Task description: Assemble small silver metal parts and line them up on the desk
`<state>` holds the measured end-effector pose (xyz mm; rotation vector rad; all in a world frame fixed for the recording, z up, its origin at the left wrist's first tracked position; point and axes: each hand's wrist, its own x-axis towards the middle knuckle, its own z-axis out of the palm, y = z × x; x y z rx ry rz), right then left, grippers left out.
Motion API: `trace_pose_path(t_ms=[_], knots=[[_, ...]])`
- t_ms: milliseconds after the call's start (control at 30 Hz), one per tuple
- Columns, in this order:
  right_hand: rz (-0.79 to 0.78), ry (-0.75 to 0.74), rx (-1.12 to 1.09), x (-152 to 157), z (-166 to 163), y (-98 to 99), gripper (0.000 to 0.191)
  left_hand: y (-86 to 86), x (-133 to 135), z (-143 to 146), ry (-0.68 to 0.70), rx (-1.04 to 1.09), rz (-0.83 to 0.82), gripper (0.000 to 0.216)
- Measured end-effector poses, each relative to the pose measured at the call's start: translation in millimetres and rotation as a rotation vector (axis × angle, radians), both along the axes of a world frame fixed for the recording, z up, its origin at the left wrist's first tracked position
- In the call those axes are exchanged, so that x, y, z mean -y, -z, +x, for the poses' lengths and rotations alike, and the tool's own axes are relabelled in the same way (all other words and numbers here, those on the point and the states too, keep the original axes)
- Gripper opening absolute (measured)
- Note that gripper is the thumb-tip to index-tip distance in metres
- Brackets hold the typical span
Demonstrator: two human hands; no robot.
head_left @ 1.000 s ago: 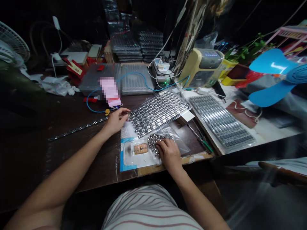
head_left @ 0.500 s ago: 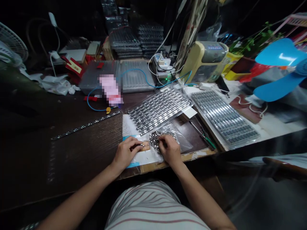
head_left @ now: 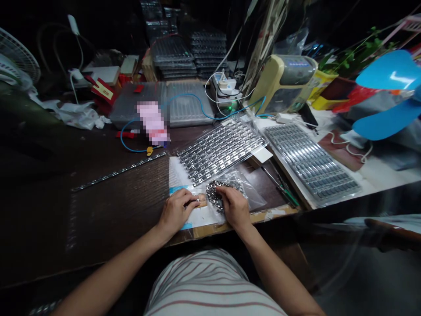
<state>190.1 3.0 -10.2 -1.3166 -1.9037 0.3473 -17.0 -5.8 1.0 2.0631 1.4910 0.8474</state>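
Note:
My left hand [head_left: 176, 210] is closed in a pinch, with a small shiny metal part at its fingertips. Just beyond those fingertips lies a small tan block [head_left: 202, 201] on white paper [head_left: 200, 217] edged with blue tape. My right hand [head_left: 236, 207] has its fingers bent together over a pile of small metal parts [head_left: 213, 193] on a clear plastic bag [head_left: 251, 191]. Whether anything is between the right fingertips is too small to make out. Behind both hands rests a clear tray of metal strips [head_left: 223, 151].
A second filled tray [head_left: 312, 162] lies at the right, with a green-handled screwdriver [head_left: 289, 197] beside it. One metal strip [head_left: 118, 172] rests on the left of the dark table. A blue fan [head_left: 384, 101], a beige machine [head_left: 283, 85] and cables stand behind.
The view has shifted slightly. My left fingers have closed further over the small part by the tan block. My right fingers have moved a little within the pile, the index finger now straighter.

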Motion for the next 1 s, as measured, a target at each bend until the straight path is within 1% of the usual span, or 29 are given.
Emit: trace_pose_path(t_ms=[100,167,233,333,433,567,667,767,867,1000], knots=[[0.018,0.019,0.046,1,-7,-7.0,0.014,-0.1,-1,-1,0.014,0.046,-0.008,0.010],[0.012,-0.020,0.090,1,-16,-11.6,0.011,-0.2,-2,-2,-0.007,0.127,-0.008,0.011],[-0.001,-0.070,0.145,1,-27,-13.7,0.011,-0.4,-3,-4,-0.061,0.199,0.002,0.011],[-0.004,-0.093,0.211,2,-42,-11.4,0.010,-0.5,-5,-6,-0.110,0.235,0.010,0.011],[-0.003,-0.093,0.247,3,-49,-7.5,0.011,0.3,-6,-7,-0.104,0.244,0.003,0.010],[-0.010,-0.095,0.284,3,-41,-11.1,0.017,1.9,-6,-7,-0.122,0.256,0.004,0.009],[0.003,-0.029,0.345,1,-24,-16.7,0.027,1.3,-8,-7,-0.152,0.288,-0.027,0.009],[0.017,-0.003,0.409,-1,-10,-16.1,0.026,-3.1,-11,-6,-0.155,0.301,-0.056,0.007],[0.035,0.012,0.362,-2,-5,-8.7,0.017,-8.7,-14,-2,-0.095,0.264,-0.045,0.007],[0.060,0.051,0.255,0,-7,-0.8,0.017,-8.3,-13,7,0.023,0.182,0.016,0.008]])
